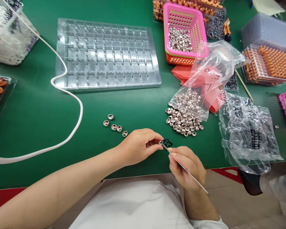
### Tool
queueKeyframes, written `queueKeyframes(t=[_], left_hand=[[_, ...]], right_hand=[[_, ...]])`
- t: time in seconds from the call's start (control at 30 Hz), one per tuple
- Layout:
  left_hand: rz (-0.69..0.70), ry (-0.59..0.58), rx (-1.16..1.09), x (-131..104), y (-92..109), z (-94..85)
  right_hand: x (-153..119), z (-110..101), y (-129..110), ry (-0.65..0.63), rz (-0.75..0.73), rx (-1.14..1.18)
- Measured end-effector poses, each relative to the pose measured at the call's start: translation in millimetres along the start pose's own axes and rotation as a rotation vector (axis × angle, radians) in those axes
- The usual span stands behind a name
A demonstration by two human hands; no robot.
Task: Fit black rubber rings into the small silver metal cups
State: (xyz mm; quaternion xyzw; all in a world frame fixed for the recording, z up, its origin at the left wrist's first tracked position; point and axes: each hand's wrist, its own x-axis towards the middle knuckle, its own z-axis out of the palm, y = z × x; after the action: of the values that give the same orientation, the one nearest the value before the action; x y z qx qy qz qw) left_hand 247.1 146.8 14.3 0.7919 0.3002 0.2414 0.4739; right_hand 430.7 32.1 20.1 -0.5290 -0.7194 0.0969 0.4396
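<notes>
Between thumb and forefinger, my left hand pinches a small silver metal cup. My right hand grips a thin metal rod, whose tip meets the cup. Tiny black parts lie on the green table just beyond the fingertips. Several loose silver cups are spread out to the upper left of my left hand. A heap of the same cups sits farther back on the right, partly under a clear plastic bag.
A clear compartment tray lies at the back. Pink basket with silver cups stands behind the heap. White cable curves across the left. Bags of black parts and orange-filled trays are at right; a white bin stands upper left.
</notes>
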Motion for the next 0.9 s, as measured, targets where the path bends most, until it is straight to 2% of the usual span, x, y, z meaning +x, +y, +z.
queueKeyframes(t=[0.2,0.3,0.4,0.53,0.63,0.9], left_hand=[[-0.093,-0.018,-0.115,1.6,4.0,-4.2],[-0.125,-0.026,-0.196,2.2,6.0,-6.0],[-0.120,-0.037,-0.245,1.7,6.6,-6.5],[-0.072,-0.081,-0.282,0.0,5.4,-5.7],[-0.014,-0.097,-0.293,-0.4,4.5,-5.1],[0.060,-0.149,-0.268,-1.6,6.5,-5.5]], right_hand=[[-1.6,-1.5,2.7,0.134,0.041,0.155],[-1.0,-3.4,3.1,0.167,0.072,0.157],[1.5,-7.4,3.8,0.052,0.063,0.113],[4.6,-10.4,9.2,-0.102,-0.047,0.027],[3.5,-9.7,15.5,-0.149,-0.139,-0.001],[2.7,-10.6,19.1,-0.222,-0.240,-0.030]])
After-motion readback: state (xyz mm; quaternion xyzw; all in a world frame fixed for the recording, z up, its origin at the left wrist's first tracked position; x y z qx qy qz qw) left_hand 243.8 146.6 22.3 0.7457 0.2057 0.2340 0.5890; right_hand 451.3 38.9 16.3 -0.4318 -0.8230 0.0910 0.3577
